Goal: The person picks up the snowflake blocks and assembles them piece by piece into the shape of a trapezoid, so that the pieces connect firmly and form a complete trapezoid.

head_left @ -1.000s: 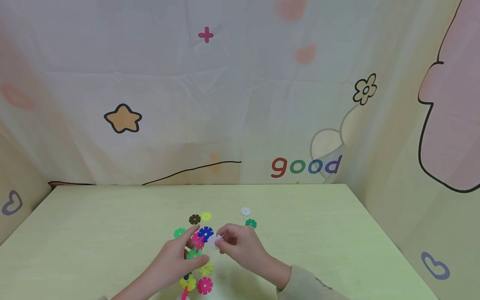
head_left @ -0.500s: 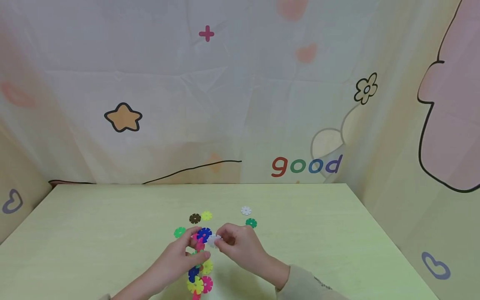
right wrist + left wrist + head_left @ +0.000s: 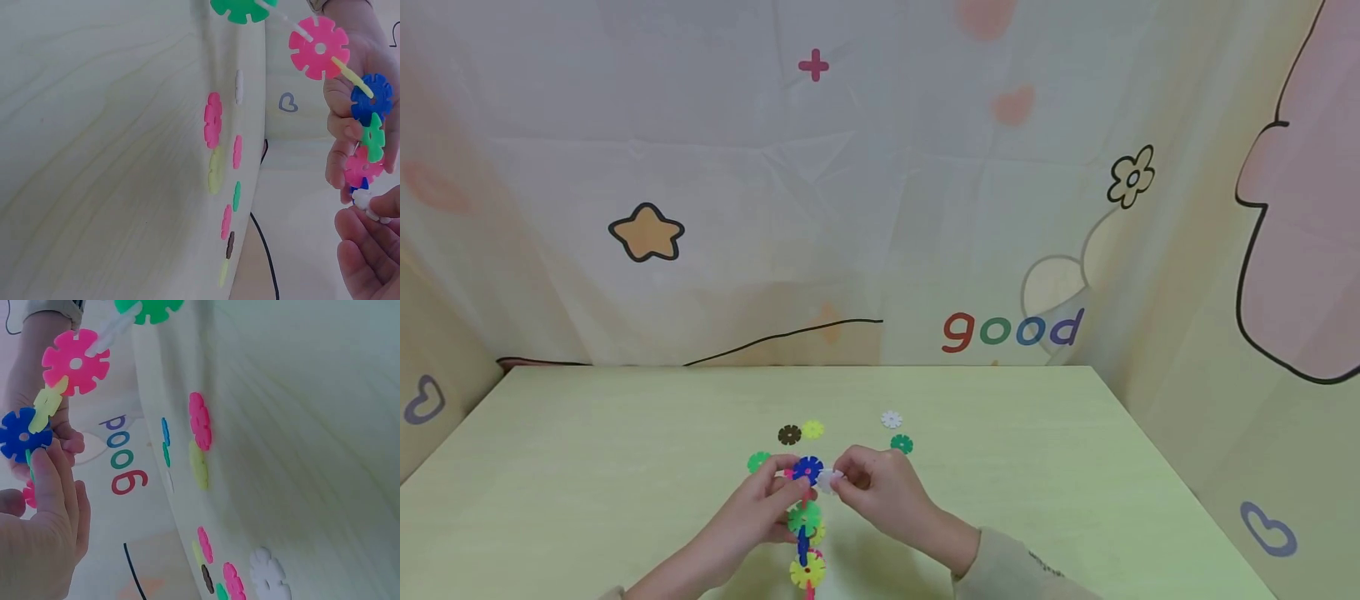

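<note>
Snowflake discs, notched plastic pieces, are joined edge to edge in a chain. My left hand (image 3: 748,504) grips its upper part, with the thumb on a blue disc (image 3: 808,470). Below hang a green disc (image 3: 804,520) and a yellow disc (image 3: 807,572). My right hand (image 3: 887,493) pinches a white disc (image 3: 829,482) at the blue disc's right edge; its slot is too small to read. In the right wrist view the white disc (image 3: 364,200) meets the chain's end, near a pink disc (image 3: 364,167). Another pink disc (image 3: 76,362) of the chain shows in the left wrist view.
Loose discs lie on the pale table (image 3: 1037,475): a brown one (image 3: 789,435), a yellow one (image 3: 812,429), a white one (image 3: 891,419), a dark green one (image 3: 902,444) and a light green one (image 3: 759,462). A printed cloth (image 3: 737,208) hangs behind.
The left hand has turned the chain, so its lower discs have swung right and hang straighter, and its thumb has come up onto the blue disc. The right hand has hardly moved.
</note>
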A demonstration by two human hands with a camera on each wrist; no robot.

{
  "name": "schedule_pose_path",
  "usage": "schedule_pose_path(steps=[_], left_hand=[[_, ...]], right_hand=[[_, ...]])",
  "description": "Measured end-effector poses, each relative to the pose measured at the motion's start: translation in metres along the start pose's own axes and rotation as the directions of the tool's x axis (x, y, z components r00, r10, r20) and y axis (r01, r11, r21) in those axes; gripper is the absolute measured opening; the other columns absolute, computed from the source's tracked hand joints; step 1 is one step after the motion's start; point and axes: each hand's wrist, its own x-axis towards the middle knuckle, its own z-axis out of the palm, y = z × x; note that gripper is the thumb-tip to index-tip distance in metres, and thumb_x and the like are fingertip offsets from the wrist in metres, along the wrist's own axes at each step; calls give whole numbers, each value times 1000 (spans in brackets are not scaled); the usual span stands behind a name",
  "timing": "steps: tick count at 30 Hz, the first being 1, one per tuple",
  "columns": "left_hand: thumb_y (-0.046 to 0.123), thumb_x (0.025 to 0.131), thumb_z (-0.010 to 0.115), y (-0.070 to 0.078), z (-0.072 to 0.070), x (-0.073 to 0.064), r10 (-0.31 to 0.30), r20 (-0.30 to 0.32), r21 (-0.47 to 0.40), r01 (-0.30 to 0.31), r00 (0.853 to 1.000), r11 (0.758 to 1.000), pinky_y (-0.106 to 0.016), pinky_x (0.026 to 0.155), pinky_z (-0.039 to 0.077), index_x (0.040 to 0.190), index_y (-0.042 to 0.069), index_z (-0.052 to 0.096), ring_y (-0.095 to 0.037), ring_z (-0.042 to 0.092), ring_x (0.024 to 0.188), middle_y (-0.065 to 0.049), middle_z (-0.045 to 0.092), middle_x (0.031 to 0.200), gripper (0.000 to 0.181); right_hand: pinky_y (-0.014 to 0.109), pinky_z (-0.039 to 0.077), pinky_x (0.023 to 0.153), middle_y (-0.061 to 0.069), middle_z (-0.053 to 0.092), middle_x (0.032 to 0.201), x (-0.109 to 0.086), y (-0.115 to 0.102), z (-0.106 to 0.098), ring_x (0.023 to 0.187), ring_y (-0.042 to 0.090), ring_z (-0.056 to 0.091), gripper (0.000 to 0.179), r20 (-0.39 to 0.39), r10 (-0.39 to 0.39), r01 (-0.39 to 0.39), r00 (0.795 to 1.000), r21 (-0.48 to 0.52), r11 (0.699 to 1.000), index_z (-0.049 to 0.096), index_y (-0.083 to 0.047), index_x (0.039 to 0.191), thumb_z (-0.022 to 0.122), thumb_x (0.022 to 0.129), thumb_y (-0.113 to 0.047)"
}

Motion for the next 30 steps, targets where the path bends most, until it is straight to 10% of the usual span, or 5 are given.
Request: schedule_pose_path(steps=[16, 30], left_hand=[[29, 91, 47, -3, 0, 2, 47, -4, 42, -46, 999, 998, -33, 69, 52, 136, -5, 24, -16, 61, 77, -13, 62, 102, 61], [25, 90, 51, -5, 2, 5, 52, -69, 35, -50, 996, 998, -33, 68, 53, 129, -8, 35, -14, 62, 76, -11, 65, 94, 54]], right_hand=[[11, 45, 53, 3, 65, 66, -1, 1, 3, 56, -4, 52, 6, -2, -50, 50, 999, -28, 998, 62, -5, 77, 62, 81, -9], [3, 39, 53, -4, 64, 62, -2, -1, 9, 53, -4, 51, 9, -56, -228, 207, 972, -252, 945, 60, -11, 71, 64, 79, -11]])
